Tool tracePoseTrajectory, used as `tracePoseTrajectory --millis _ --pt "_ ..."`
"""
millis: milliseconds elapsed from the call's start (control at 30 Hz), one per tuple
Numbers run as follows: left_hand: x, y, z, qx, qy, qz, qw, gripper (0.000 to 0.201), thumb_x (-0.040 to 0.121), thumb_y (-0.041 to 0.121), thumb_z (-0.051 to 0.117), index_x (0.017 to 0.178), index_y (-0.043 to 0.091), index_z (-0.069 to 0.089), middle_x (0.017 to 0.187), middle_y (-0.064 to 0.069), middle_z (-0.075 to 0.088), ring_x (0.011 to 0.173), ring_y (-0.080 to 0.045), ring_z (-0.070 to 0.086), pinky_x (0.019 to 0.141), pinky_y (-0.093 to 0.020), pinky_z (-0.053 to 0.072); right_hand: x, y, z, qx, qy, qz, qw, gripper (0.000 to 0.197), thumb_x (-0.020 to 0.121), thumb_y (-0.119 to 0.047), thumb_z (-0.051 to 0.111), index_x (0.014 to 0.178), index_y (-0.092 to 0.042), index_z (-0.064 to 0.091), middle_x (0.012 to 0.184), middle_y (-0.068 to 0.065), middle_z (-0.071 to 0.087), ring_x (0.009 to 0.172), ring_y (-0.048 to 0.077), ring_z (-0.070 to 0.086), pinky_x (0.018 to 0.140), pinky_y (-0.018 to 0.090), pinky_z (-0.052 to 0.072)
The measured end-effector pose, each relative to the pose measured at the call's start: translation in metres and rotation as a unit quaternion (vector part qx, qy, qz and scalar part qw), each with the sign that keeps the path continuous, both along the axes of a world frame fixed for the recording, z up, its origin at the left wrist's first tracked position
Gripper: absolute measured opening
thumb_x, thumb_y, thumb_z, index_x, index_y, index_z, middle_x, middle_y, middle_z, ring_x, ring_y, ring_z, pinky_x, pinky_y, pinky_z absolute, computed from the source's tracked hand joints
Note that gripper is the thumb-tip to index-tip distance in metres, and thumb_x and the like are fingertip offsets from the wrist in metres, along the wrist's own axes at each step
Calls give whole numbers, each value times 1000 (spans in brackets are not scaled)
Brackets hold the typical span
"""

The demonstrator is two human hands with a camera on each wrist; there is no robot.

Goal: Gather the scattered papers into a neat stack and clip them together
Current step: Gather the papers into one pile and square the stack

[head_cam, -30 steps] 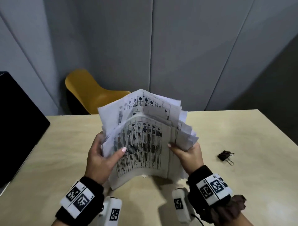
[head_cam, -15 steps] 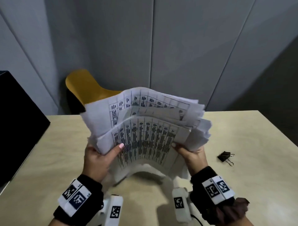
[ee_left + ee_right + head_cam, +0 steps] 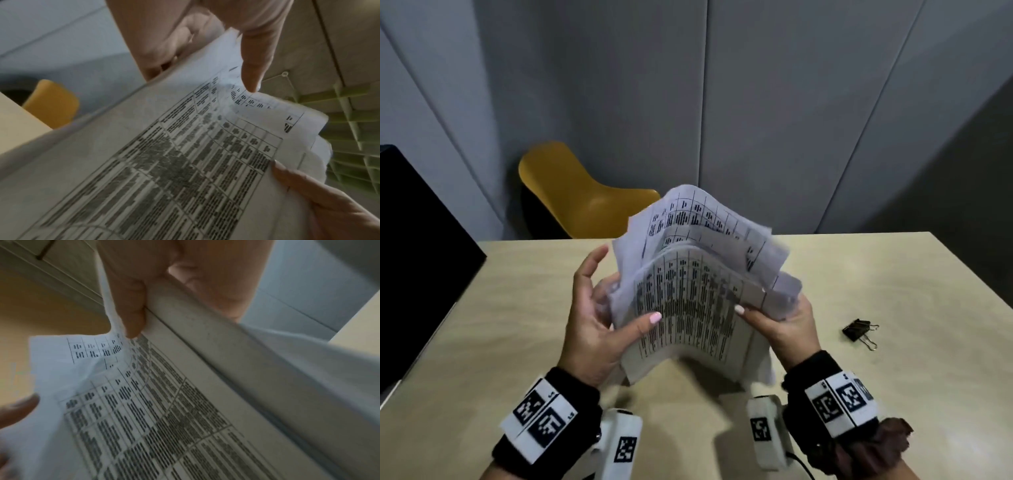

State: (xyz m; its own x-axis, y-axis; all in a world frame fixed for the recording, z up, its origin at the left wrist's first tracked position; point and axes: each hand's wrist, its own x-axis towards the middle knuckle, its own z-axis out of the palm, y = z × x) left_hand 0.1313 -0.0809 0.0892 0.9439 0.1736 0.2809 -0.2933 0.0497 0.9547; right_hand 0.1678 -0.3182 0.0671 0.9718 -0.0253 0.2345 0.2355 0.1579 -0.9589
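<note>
Two edges of our fanned papers (image 3: 688,301) pinched above the table (image 3: 893,274), left hand (image 3: 595,318) at the left edge, thumb in front, fingers behind, right hand (image 3: 786,325) likewise at the right edge, binder clip (image 3: 858,333) on the table, apart to our right.

Head camera looks down; wrist cameras closely share the papers (image 3: 185,162).

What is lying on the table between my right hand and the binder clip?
Nothing visible. Only bare table separates the right hand from the binder clip, which lies to its right. That hand grips the papers, though, together with the left hand, so it isn't free to reach.
</note>
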Motion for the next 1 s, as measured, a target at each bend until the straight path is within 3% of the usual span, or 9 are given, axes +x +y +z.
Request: tracePoseTrajectory --millis 200,267,333,400,500,633,767,933,1000 --pt "5 14 -11 -30 8 13 999 97 56 -12 71 139 7 26 115 -1 63 97 -1 66 76 -16 54 2 -6 2 8 25 4 1000 39 66 15 71 90 -15 65 78 -10 75 77 7 70 71 21 56" --pt "5 9 -16 4 38 -3 999 82 55 3 80 129 5 45 114 -3 67 99 -2 65 81 -20 54 4 1 0 -4 22 3 1000 38 67 16 69 84 -18 70 78 -9 75 77 8 70 72 23 56" --pt "5 1 -16 42 61 15 997 41 67 -1 74 105 11 62 92 13 75 87 2 67 80 -23 56 6 10 0 -2 17 10 1000 40 69 16 68 77 -22 75 75 -7 75 75 9 69 72 24 56" --pt "6 1 -10 43 56 30 997 26 73 -2 71 92 15 66 78 19 74 77 2 68 71 -18 56 6 13 4 13 13 27 999 41 69 16 67 76 -23 76 75 -5 75 74 10 69 71 24 57" --pt "7 13 2 35 11 13 999 51 59 5 81 106 9 60 94 14 74 86 -3 69 72 -16 54 3 -1 11 35 4 29 999 35 67 17 68 76 -17 75 74 -7 75 72 6 69 68 20 56" --pt "-1 23 1 5 -6 -25 1000 78 49 1 83 116 25 51 106 9 70 95 -5 67 72 -18 55 1 -10 12 26 25 53 998 54 54 1 80 101 -14 58 88 -6 75 85 10 71 71 21 55" --pt "-5 16 8 12 -30 -29 999 84 44 2 79 118 20 45 105 13 67 94 -3 66 74 -18 55 -1 -2 12 22 19 57 998 61 51 -3 78 105 -19 54 90 -10 74 86 8 69 71 19 55" --pt "-3 30 7 -10 -33 -12 999 105 32 45 90 124 33 42 117 3 61 106 -11 62 85 -28 55 -2 -2 9 33 38 57 997 86 33 -26 91 110 -15 53 94 -3 74 90 14 70 74 24 56" --pt "-3 28 5 -14 -32 -21 999 108 32 43 91 126 31 38 111 4 67 99 -4 64 80 -20 54 -4 0 5 20 51 55 997 76 37 -18 90 104 -18 55 90 -6 75 87 10 70 70 21 55"
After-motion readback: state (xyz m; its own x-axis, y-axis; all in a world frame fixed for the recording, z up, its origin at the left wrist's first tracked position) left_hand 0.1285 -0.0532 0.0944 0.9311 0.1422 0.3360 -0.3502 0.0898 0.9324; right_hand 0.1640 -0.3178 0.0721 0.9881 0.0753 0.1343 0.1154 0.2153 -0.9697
